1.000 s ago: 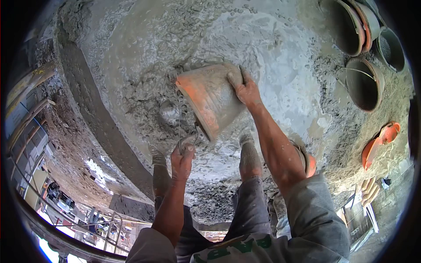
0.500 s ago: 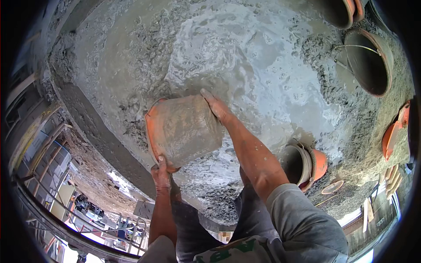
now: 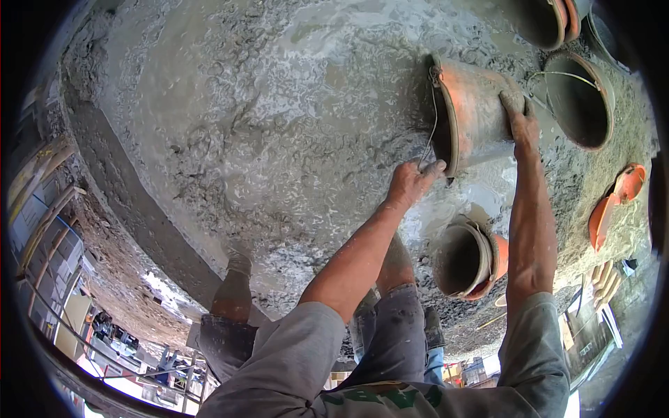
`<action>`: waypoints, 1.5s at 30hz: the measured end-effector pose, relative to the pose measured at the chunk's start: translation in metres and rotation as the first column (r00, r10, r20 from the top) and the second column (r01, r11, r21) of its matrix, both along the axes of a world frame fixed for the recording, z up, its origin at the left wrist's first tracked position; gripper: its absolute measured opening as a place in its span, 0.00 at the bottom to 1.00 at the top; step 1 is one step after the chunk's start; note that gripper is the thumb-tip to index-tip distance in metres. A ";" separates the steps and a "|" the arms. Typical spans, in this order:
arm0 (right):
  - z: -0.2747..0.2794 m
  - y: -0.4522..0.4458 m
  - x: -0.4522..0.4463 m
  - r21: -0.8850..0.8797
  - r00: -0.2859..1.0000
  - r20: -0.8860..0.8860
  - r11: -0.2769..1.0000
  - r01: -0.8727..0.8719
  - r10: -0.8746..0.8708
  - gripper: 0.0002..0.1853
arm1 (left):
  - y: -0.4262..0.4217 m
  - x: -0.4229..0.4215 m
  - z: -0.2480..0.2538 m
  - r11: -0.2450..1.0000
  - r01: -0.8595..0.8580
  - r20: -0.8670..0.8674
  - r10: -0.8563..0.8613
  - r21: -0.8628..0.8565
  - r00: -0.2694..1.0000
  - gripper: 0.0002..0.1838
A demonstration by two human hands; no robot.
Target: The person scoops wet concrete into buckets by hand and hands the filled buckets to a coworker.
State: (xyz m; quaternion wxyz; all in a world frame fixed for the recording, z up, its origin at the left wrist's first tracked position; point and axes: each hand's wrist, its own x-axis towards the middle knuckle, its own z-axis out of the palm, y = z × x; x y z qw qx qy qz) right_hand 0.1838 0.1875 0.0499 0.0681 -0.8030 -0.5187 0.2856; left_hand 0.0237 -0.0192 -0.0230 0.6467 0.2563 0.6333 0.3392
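Note:
A mud-coated orange bucket [image 3: 477,111] lies tilted on its side above the wet concrete [image 3: 293,139], its mouth facing left. My left hand [image 3: 416,182] is closed at the lower part of the rim, next to the thin wire handle [image 3: 435,122]. On the bucket's base end, my right hand [image 3: 523,120] presses with spread fingers, supporting it from the right. The inside of the bucket is mostly hidden. Both hands are smeared with grey cement.
Further buckets stand at the right: one with a raised handle [image 3: 582,101], another at the top [image 3: 547,24] and a stacked pair [image 3: 463,261] near my legs. Orange broken-looking pieces [image 3: 606,212] lie far right. A raised concrete edge [image 3: 150,230] curves along the left, with scaffolding beyond.
The bucket has swung from the centre-left to the upper right, both hands staying on it. Its mouth and wire handle now show. My body has turned and leaned to the right.

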 end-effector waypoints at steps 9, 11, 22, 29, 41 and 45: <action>-0.033 -0.144 -0.074 -0.134 0.828 -0.460 0.947 0.293 -0.321 0.36 | -0.189 -0.145 0.020 0.954 0.215 0.142 -0.188 -0.207 0.972 0.31; -0.048 -0.165 -0.129 -0.160 0.882 -0.420 0.974 0.157 -0.212 0.32 | -0.232 -0.183 0.046 0.948 0.167 0.139 -0.133 -0.272 0.981 0.29; -0.062 -0.252 -0.241 -0.538 0.933 -0.357 0.826 -0.171 -0.038 0.37 | -0.208 -0.277 0.238 0.980 0.009 -0.323 -0.075 -0.201 0.943 0.21; 0.047 -0.204 -0.127 -0.434 0.927 -0.333 0.845 -0.313 0.173 0.33 | -0.098 -0.165 0.254 0.953 0.036 -0.163 -0.088 -0.300 0.983 0.29; 0.224 -0.202 0.096 -0.449 0.864 0.135 0.807 -0.384 0.486 0.21 | -0.108 -0.192 0.220 0.922 -0.283 -0.260 0.215 -0.265 0.941 0.33; 0.265 -0.221 0.056 -0.140 0.790 -0.231 0.784 -0.605 0.568 0.18 | -0.118 -0.198 0.326 0.756 -0.503 -0.168 0.480 -0.419 0.861 0.22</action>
